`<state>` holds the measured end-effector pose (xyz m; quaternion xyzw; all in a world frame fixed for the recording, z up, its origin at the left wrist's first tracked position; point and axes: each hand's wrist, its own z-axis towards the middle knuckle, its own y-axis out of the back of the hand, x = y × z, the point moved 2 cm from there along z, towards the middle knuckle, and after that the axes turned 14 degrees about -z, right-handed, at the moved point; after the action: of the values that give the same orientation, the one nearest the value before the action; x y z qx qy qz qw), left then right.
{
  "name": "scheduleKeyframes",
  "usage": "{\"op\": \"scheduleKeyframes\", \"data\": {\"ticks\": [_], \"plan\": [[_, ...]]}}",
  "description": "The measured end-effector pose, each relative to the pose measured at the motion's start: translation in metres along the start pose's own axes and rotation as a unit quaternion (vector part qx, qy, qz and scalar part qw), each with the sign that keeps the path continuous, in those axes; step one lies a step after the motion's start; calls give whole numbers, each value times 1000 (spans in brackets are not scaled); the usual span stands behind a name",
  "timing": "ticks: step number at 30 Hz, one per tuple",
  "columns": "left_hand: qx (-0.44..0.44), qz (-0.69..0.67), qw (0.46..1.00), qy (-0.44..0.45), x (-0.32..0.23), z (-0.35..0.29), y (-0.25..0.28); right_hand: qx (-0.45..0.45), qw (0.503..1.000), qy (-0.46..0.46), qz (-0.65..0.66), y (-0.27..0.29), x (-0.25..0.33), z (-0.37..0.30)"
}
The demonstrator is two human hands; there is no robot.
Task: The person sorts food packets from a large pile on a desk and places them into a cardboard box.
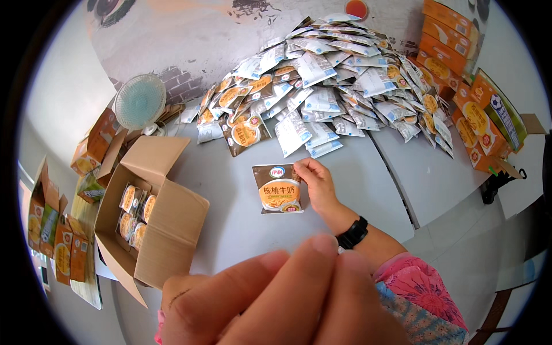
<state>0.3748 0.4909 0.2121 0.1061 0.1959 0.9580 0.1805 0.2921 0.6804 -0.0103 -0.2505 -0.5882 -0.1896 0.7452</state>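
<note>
A brown and orange sachet [279, 190] with a picture of a bowl on it is held up over the grey table, its front facing me. My right hand [319, 187], with a black watch on the wrist, pinches the sachet by its upper right corner. Very close and large at the bottom is my left hand [282, 302], its fingertips pressed together; whether anything is between them is hidden. An open cardboard box [172, 224] to the left holds several sachets in clear wrapping. A big heap of loose sachets [316, 69] lies at the back of the table.
A round fan [141, 100] stands at the back left. Orange cartons are stacked at the back right [445, 43], with more cartons [483, 118] below them. Further cartons [72, 247] stand at the far left. A seam [397, 178] runs between two tabletops [443, 178].
</note>
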Motion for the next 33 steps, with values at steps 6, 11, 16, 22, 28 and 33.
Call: {"op": "scheduleKeyframes", "data": {"ticks": [6,11,16,22,28,33], "plan": [[-32,42,999,14,6,-4,-2,8,1000,-6,11,-2,0,1],[-76,80,992,-60,16,-6,-26,-2,998,22,-52,-7,2,-2],[7,-100,995,-2,-2,7,0,-8,1000,2,-23,-4,-9,-2],[-21,80,997,5,-11,-9,-4,-7,1000,5,5,0,-7,-1],[115,38,954,273,5,-23,36,-5,1000,9,-9,3,-6,2],[-141,-269,820,484,139,-144,4,2,1000,11,3,1,-8,2]]}}
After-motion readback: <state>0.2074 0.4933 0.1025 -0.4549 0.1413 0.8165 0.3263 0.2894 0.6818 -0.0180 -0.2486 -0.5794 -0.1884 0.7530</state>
